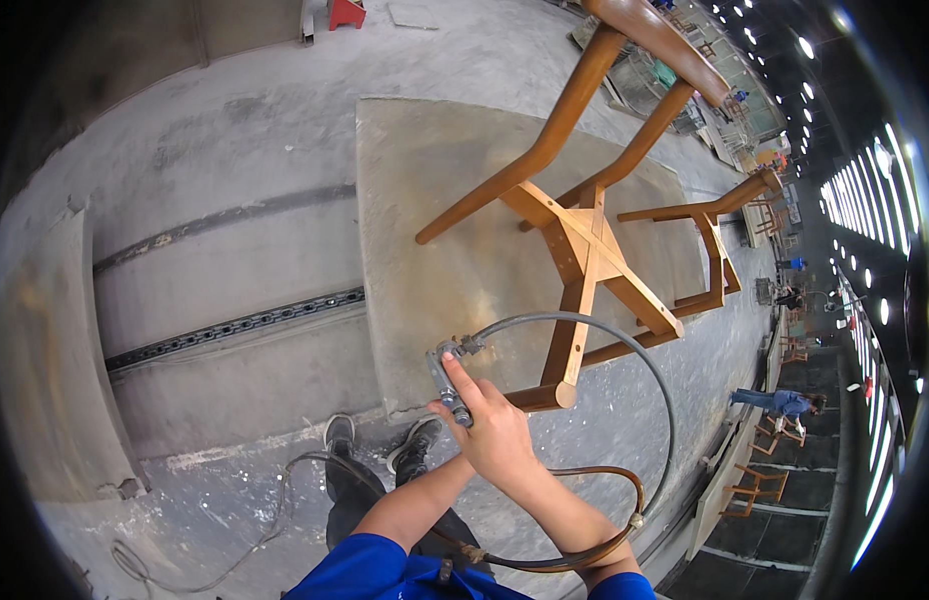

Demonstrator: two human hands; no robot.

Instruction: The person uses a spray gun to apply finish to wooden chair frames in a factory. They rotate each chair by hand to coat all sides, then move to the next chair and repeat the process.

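Note:
My right hand [497, 432] is closed around a small grey metal spray gun [447, 378], its index finger stretched along the body. A grey hose [595, 318] runs from the gun's fitting and loops over to the right. My left forearm [417, 508] passes up behind the right hand, so the left hand and its fingers are hidden. Just beyond the gun is a tipped brown wooden chair frame [555, 140], with a paler crossed brace [590, 245] facing me. The gun is apart from the chair.
Under the chair lies a flat, stained board [425, 200]. A second wooden chair frame [720, 250] stands to its right. Chain track [235, 328] crosses the floor at left. Loose hose [285, 490] trails by my shoes. Another person [785, 402] works far right beside chairs.

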